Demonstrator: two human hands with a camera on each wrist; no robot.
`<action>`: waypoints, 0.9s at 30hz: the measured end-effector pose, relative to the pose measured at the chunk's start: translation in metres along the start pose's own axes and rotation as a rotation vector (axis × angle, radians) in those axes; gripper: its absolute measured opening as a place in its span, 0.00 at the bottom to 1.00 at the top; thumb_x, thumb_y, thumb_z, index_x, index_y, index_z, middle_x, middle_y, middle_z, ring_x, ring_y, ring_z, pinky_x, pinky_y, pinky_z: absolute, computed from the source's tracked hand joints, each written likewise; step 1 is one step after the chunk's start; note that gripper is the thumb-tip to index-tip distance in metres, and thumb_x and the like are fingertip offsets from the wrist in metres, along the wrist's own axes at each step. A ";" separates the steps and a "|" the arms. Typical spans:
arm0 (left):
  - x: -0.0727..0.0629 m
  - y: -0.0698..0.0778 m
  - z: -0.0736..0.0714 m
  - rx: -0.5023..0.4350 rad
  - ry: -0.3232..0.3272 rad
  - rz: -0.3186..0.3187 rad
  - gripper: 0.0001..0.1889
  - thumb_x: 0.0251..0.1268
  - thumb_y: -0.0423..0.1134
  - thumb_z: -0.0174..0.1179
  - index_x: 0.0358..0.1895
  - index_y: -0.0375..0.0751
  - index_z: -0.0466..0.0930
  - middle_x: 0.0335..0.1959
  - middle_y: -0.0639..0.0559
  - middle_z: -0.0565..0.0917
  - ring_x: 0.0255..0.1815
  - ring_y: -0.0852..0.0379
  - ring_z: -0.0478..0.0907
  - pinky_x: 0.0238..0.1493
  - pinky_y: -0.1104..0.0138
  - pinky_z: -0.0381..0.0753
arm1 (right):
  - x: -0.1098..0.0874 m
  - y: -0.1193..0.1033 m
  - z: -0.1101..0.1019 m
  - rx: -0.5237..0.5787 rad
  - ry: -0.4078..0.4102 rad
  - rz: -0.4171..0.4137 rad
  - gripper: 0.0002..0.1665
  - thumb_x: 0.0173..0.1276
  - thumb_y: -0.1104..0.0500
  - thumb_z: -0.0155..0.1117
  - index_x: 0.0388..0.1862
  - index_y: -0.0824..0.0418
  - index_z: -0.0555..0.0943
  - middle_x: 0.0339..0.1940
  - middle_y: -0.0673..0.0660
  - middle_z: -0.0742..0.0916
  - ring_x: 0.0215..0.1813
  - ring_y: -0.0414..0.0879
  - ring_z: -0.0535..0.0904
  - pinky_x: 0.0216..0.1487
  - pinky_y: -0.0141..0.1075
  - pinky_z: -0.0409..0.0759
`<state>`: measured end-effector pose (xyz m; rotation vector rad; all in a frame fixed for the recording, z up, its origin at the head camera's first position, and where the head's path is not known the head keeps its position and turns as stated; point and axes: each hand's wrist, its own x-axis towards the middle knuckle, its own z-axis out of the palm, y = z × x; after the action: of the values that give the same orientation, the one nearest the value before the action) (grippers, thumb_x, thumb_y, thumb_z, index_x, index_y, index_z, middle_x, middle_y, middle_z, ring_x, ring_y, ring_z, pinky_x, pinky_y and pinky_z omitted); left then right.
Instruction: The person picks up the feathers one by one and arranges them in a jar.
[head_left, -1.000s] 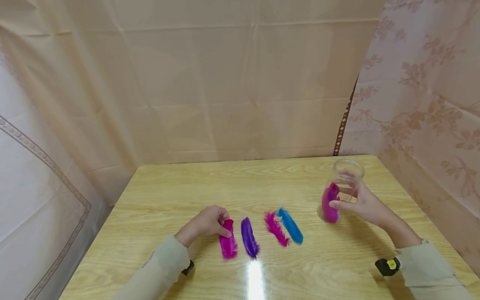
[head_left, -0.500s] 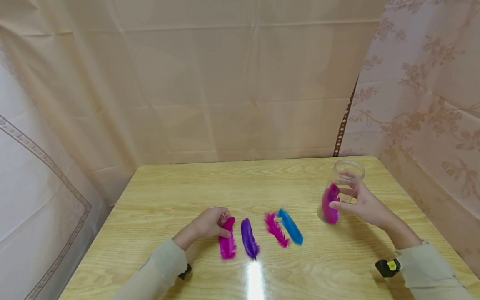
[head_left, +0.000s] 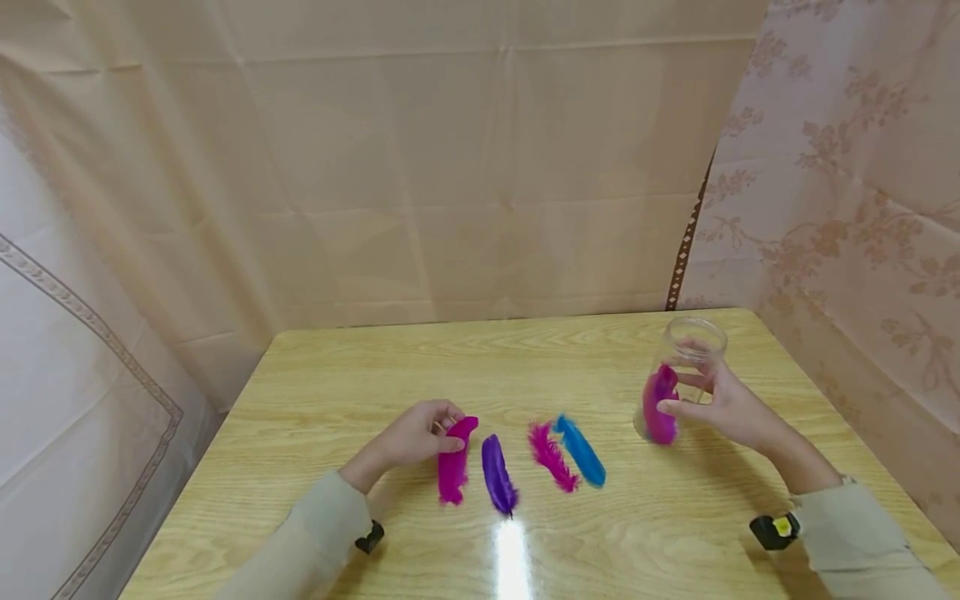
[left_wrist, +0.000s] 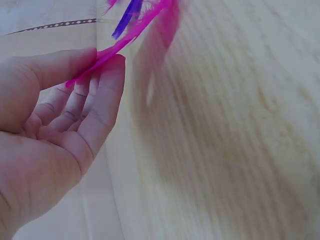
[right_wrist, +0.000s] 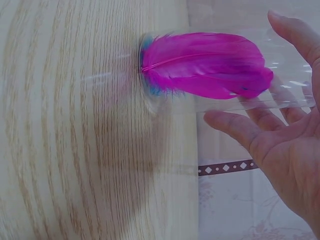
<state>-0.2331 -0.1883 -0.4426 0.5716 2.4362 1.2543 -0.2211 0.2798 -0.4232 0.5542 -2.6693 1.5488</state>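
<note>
Between thumb and fingers my left hand [head_left: 416, 435] pinches a magenta feather [head_left: 453, 473] near its upper end. In the left wrist view that feather [left_wrist: 120, 45] is raised above the tabletop, and its far end leaves the frame. My right hand [head_left: 731, 412] holds a clear jar [head_left: 670, 354] upright on the table at the right, with fingers and thumb around its side. Inside the jar stands a magenta feather [right_wrist: 210, 65], with bits of blue [right_wrist: 147, 44] showing behind it. Just right of the left hand lies a purple feather [head_left: 498, 475].
A fluffy magenta feather [head_left: 552, 457] and a blue feather [head_left: 582, 452] lie side by side mid-table. The wooden table [head_left: 360, 367] ends at a beige curtain [head_left: 465, 167] behind, and a floral curtain [head_left: 862, 167] hangs at the right.
My left hand has lifted the magenta feather off the table, moving slightly up and away. The right hand and the jar stay where they were.
</note>
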 end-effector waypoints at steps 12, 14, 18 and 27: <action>0.006 0.017 -0.006 0.075 -0.024 0.012 0.10 0.66 0.29 0.67 0.49 0.39 0.83 0.37 0.52 0.81 0.37 0.54 0.78 0.36 0.66 0.82 | 0.001 0.001 0.001 0.006 0.002 -0.030 0.53 0.66 0.64 0.73 0.77 0.50 0.48 0.71 0.73 0.67 0.66 0.78 0.68 0.62 0.76 0.60; 0.007 0.019 -0.005 0.075 -0.027 0.022 0.10 0.66 0.29 0.67 0.49 0.39 0.83 0.38 0.52 0.82 0.37 0.54 0.78 0.36 0.65 0.82 | 0.001 0.001 0.001 0.008 0.002 -0.030 0.53 0.66 0.64 0.73 0.77 0.49 0.48 0.71 0.73 0.67 0.66 0.78 0.68 0.62 0.76 0.60; 0.010 0.022 -0.005 0.072 -0.026 0.046 0.11 0.66 0.29 0.67 0.51 0.37 0.83 0.39 0.52 0.82 0.37 0.55 0.78 0.36 0.65 0.82 | 0.001 0.002 0.001 0.012 0.002 -0.032 0.53 0.66 0.65 0.73 0.77 0.50 0.48 0.70 0.74 0.67 0.66 0.78 0.68 0.62 0.76 0.60; 0.013 0.025 0.000 0.053 -0.039 0.084 0.14 0.67 0.32 0.68 0.54 0.35 0.83 0.38 0.53 0.84 0.36 0.57 0.80 0.35 0.67 0.82 | 0.001 0.002 0.001 0.008 0.000 -0.024 0.52 0.67 0.64 0.73 0.77 0.51 0.48 0.70 0.73 0.68 0.67 0.77 0.69 0.62 0.74 0.63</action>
<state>-0.2398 -0.1690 -0.4232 0.7134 2.4419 1.2021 -0.2226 0.2793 -0.4248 0.5845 -2.6469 1.5539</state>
